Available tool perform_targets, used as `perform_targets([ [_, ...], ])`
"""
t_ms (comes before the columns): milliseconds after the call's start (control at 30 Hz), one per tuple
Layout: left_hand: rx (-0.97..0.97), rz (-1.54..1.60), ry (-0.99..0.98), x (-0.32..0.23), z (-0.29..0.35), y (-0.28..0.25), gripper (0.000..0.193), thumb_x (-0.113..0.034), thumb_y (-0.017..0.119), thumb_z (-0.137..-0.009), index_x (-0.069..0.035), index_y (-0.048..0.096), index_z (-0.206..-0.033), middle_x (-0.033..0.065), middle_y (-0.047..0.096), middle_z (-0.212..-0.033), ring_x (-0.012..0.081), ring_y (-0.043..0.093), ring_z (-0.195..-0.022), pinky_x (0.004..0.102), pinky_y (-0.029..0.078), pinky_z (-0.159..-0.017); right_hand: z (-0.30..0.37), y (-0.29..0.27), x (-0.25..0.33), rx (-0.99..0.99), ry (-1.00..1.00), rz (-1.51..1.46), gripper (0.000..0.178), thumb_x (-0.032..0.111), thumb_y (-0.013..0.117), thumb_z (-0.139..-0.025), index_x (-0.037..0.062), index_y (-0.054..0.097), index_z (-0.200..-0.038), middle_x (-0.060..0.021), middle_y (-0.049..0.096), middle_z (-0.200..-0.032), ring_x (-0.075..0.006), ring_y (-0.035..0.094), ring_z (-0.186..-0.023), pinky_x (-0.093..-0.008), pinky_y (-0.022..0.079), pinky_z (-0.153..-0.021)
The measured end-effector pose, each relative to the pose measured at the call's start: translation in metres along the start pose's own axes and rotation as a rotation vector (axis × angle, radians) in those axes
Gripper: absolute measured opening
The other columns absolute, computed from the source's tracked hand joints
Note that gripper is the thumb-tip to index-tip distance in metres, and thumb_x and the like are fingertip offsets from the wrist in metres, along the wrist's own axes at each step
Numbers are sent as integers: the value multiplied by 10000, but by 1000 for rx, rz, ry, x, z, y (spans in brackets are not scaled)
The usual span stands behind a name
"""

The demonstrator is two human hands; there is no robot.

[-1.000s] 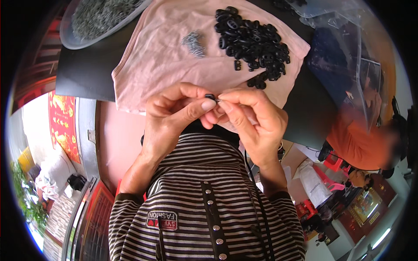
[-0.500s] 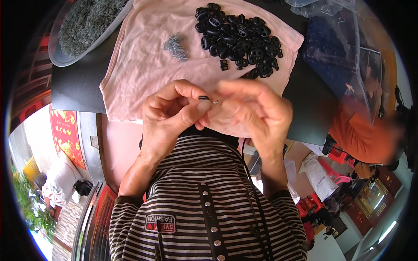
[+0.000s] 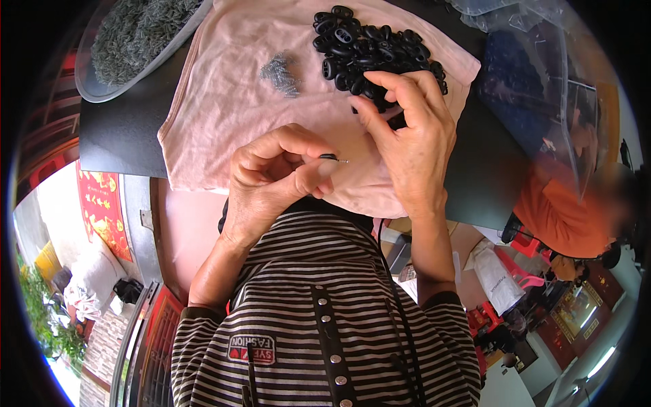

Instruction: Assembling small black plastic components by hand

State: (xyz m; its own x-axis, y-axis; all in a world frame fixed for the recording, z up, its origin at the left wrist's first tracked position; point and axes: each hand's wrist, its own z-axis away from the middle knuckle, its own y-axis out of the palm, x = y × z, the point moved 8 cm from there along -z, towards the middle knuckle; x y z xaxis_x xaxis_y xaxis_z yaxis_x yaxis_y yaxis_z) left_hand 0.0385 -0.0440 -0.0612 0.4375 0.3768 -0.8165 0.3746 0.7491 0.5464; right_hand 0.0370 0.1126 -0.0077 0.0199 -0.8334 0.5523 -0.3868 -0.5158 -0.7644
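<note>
My left hand [image 3: 281, 166] pinches a small black plastic cord-lock piece [image 3: 328, 157] between thumb and index finger. A thin metal spring [image 3: 343, 161] sticks out of its right end. My right hand [image 3: 410, 129] is at the near edge of a pile of black oval cord-lock parts [image 3: 373, 54], some with two holes. Its thumb and index finger are apart, with nothing visible held between them. The hand covers part of the pile. Left of the pile, a small heap of metal springs [image 3: 281, 73] lies on the pink cloth [image 3: 224, 88].
A clear plastic tub [image 3: 88, 81] full of grey springs stands at the far left. Under the cloth is a dark table [image 3: 112, 146]. Clear plastic bags [image 3: 522, 61] lie at the far right. A person in an orange sleeve [image 3: 559, 214] is at the right.
My right hand has moved away from the left, up to the pile, and its fingers have spread. My left hand has shifted slightly right and keeps its pinch on the cord-lock piece.
</note>
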Motion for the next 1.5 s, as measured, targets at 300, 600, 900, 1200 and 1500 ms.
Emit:
perform_targets([
  [300,-4,52,-70,1,3,-2,123,7,657,-829,41,620,-940,75,608,-900,120,620,-709,219,512,-627,-2,-1,8,9,-33,28,268,116,767,-674,102,635,-908,-21,548,-812,-181,588,-672,-315,480,-556],
  [600,-29,60,-105,0,5,-2,111,-5,657,-832,20,618,-932,55,622,-860,102,620,-718,214,509,-635,0,6,8,69,65,-53,282,125,777,-669,101,634,-911,-24,550,-843,-177,593,-674,-312,486,-574],
  [900,-7,60,-117,2,6,-5,117,-26,650,-847,17,615,-950,59,635,-852,105,633,-732,209,522,-656,5,-11,25,58,108,-262,260,-13,725,-711,29,607,-940,-72,618,-838,-155,616,-616,-263,498,-538],
  [1200,-44,81,-6,-1,6,-2,135,-43,642,-859,27,612,-970,64,655,-849,116,635,-731,227,526,-699,3,-7,22,103,92,-280,252,-43,685,-757,3,623,-996,-60,619,-797,-106,605,-641,-226,500,-542],
  [1500,-144,117,-63,-11,9,-7,116,-99,610,-882,7,585,-924,93,638,-832,136,611,-672,242,487,-581,12,-2,22,323,387,-917,308,-5,683,-798,-4,621,-1099,-21,612,-860,-75,603,-740,-186,479,-570],
])
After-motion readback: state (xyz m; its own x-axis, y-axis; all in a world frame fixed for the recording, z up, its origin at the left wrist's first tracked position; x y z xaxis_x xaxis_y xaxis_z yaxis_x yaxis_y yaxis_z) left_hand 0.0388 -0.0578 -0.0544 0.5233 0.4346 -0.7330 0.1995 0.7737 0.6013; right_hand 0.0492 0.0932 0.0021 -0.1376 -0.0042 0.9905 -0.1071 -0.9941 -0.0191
